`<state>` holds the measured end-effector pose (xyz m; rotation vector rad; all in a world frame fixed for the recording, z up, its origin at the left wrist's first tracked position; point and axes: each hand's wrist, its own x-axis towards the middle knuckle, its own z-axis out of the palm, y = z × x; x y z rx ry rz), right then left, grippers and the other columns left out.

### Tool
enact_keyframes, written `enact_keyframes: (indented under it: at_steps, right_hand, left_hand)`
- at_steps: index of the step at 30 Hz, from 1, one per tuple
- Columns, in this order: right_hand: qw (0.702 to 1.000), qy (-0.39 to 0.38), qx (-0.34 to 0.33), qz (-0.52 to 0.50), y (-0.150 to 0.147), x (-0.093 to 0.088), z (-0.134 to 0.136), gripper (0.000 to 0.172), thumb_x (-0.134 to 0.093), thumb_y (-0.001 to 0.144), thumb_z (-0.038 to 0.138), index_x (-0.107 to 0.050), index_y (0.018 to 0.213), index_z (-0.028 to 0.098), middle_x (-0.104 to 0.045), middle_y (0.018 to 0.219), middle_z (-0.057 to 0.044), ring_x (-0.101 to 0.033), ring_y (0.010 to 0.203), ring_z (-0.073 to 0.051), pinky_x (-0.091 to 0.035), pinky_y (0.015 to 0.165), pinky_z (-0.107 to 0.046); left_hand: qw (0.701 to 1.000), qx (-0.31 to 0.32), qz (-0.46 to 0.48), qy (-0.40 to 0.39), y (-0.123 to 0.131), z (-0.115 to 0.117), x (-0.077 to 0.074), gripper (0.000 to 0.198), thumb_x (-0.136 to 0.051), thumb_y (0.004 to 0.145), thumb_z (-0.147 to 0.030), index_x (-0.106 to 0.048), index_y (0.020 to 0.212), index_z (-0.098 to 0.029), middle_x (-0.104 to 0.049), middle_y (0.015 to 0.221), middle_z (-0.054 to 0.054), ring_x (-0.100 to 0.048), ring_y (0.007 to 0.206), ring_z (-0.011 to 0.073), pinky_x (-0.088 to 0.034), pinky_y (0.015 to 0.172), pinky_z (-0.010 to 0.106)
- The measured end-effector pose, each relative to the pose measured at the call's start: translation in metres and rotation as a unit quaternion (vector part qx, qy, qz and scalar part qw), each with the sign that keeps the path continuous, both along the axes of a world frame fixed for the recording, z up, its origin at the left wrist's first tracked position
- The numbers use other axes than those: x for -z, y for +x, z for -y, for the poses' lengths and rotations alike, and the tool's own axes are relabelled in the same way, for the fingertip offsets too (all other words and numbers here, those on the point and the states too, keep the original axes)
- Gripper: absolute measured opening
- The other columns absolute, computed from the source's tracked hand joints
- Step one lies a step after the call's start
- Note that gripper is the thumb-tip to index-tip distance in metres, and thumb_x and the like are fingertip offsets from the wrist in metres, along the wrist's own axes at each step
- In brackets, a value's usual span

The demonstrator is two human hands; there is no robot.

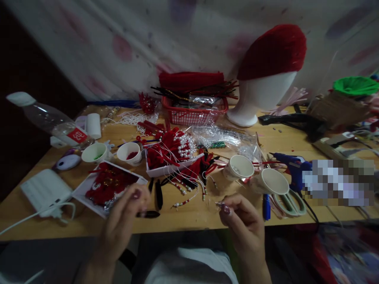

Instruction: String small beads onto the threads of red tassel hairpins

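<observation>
My right hand (244, 223) is over the front edge of the table, thumb and forefinger pinched on a small, thin piece (218, 204) too fine to name. My left hand (124, 217) is raised beside the front box of red pieces. Its fingers are bent and smeared by motion, so I cannot see whether anything is in them. Between and beyond the hands lie strings of white, red and green beads (189, 191). They trail from a white box (161, 171) of red fuzzy pieces and white pearl strands. Another white box (81, 197) holds red fuzzy pieces with silver trim.
Paper cups (239, 167) stand left and right, some with small beads. A blue glue gun (290, 167), scissors (288, 203) and a blue marker (266, 209) lie right. Behind stand a red basket (192, 114) and a white foam head (263, 92). A bottle (53, 122) and white charger (45, 191) are left.
</observation>
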<state>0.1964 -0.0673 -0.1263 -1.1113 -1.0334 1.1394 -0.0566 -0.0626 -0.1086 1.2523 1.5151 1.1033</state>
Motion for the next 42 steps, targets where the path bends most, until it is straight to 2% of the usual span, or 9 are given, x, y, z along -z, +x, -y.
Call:
enact_keyframes:
  at_steps: [1,2,5,8,11,17,25,31,42]
  right_hand:
    - [1.0,0.011,-0.015,0.023,-0.008,-0.003,0.001,0.019,-0.07,0.086,0.034,-0.07,0.076,0.018,-0.051,0.057,0.001,-0.041,0.049,-0.009,-0.03,0.043,-0.018]
    - [0.998,0.024,-0.027,0.046,-0.015,-0.005,0.003,0.018,-0.069,0.088,0.032,-0.07,0.077,0.018,-0.052,0.057,0.001,-0.042,0.049,-0.009,-0.03,0.043,-0.018]
    - [0.988,0.081,-0.055,0.123,-0.033,-0.011,0.005,0.011,-0.064,0.091,0.023,-0.069,0.082,0.019,-0.057,0.059,0.001,-0.045,0.048,-0.009,-0.033,0.044,-0.019]
    - [0.969,0.157,-0.068,0.177,-0.04,-0.015,0.004,0.009,-0.061,0.09,0.014,-0.067,0.088,0.02,-0.064,0.065,0.001,-0.053,0.051,-0.01,-0.039,0.048,-0.019]
    - [0.956,0.195,-0.052,0.215,-0.041,-0.019,0.001,0.011,-0.061,0.088,0.011,-0.066,0.088,0.02,-0.064,0.064,0.002,-0.053,0.049,-0.009,-0.038,0.047,-0.019]
    - [0.938,0.219,-0.033,0.265,-0.041,-0.022,-0.002,0.01,-0.059,0.087,0.011,-0.065,0.085,0.019,-0.059,0.058,0.004,-0.048,0.044,-0.008,-0.035,0.043,-0.02]
    - [0.935,0.224,-0.046,0.273,-0.042,-0.02,-0.005,0.01,-0.058,0.088,0.012,-0.065,0.086,0.019,-0.062,0.059,0.002,-0.051,0.045,-0.009,-0.036,0.044,-0.021]
    - [0.935,0.219,-0.056,0.272,-0.043,-0.02,-0.002,0.009,-0.059,0.088,0.013,-0.065,0.088,0.02,-0.064,0.061,0.002,-0.054,0.047,-0.01,-0.038,0.046,-0.021]
    - [0.934,0.242,-0.055,0.257,-0.043,-0.021,-0.001,0.017,-0.06,0.086,0.009,-0.066,0.095,0.022,-0.072,0.073,0.0,-0.064,0.056,-0.012,-0.049,0.054,-0.02]
  left_hand:
    - [0.992,0.014,0.122,-0.003,0.015,0.0,0.001,0.042,-0.053,0.089,-0.056,-0.048,0.066,-0.021,-0.05,0.063,-0.002,-0.045,0.057,0.0133,-0.039,0.053,0.024]
    - [0.972,0.031,0.232,-0.02,0.029,0.0,0.001,0.041,-0.062,0.085,-0.057,-0.053,0.07,-0.02,-0.054,0.065,-0.001,-0.048,0.057,0.0121,-0.04,0.053,0.023]
    - [0.89,0.027,0.438,-0.121,0.059,-0.003,0.001,0.031,-0.085,0.07,-0.04,-0.064,0.073,-0.017,-0.061,0.068,-0.001,-0.056,0.061,0.0087,-0.047,0.061,0.019]
    - [0.813,0.03,0.55,-0.189,0.07,-0.003,0.002,0.027,-0.092,0.062,-0.027,-0.071,0.073,-0.015,-0.067,0.07,-0.001,-0.061,0.063,0.0073,-0.05,0.066,0.017]
    - [0.772,0.031,0.598,-0.213,0.07,-0.004,0.005,0.024,-0.093,0.059,-0.021,-0.074,0.072,-0.015,-0.071,0.071,-0.001,-0.064,0.063,0.0067,-0.052,0.067,0.016]
    - [0.769,0.029,0.599,-0.22,0.07,-0.009,0.007,0.023,-0.094,0.057,-0.019,-0.077,0.071,-0.014,-0.074,0.071,-0.001,-0.066,0.064,0.0067,-0.053,0.066,0.014]
    - [0.773,0.021,0.593,-0.226,0.07,-0.009,0.009,0.024,-0.094,0.055,-0.017,-0.078,0.072,-0.014,-0.075,0.072,0.0,-0.067,0.065,0.0068,-0.052,0.064,0.013]
    - [0.77,0.047,0.599,-0.215,0.07,-0.009,0.01,0.022,-0.093,0.057,-0.017,-0.077,0.073,-0.016,-0.074,0.072,-0.001,-0.066,0.063,0.0059,-0.052,0.064,0.013]
    - [0.727,0.05,0.641,-0.241,0.073,-0.002,0.013,0.024,-0.094,0.056,-0.017,-0.077,0.073,-0.016,-0.076,0.077,-0.001,-0.069,0.07,0.0079,-0.055,0.07,0.017]
